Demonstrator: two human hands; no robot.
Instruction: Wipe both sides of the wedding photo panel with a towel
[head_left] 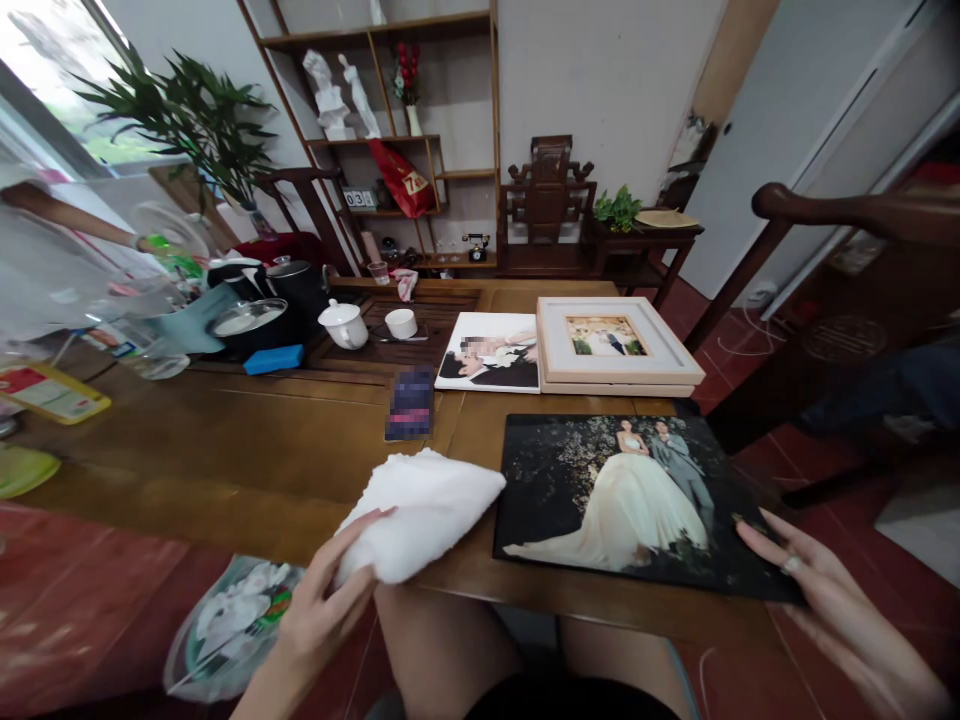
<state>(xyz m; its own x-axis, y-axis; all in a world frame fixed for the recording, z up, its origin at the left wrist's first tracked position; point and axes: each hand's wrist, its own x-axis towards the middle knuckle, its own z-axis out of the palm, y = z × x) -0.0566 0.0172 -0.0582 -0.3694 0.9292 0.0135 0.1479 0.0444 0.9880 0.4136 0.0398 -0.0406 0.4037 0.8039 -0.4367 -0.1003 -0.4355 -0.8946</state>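
My left hand grips a folded white cloth that rests on the near edge of the wooden table. To its right a large dark wedding photo panel lies flat on the table. My right hand, fingers stretched out, touches the panel's near right corner and holds nothing. A ring shows on one finger.
A framed photo on a stack and an unframed print lie farther back, with a phone near the middle. Pots, a teapot and cup stand at the back left. A plastic bag lies on the floor.
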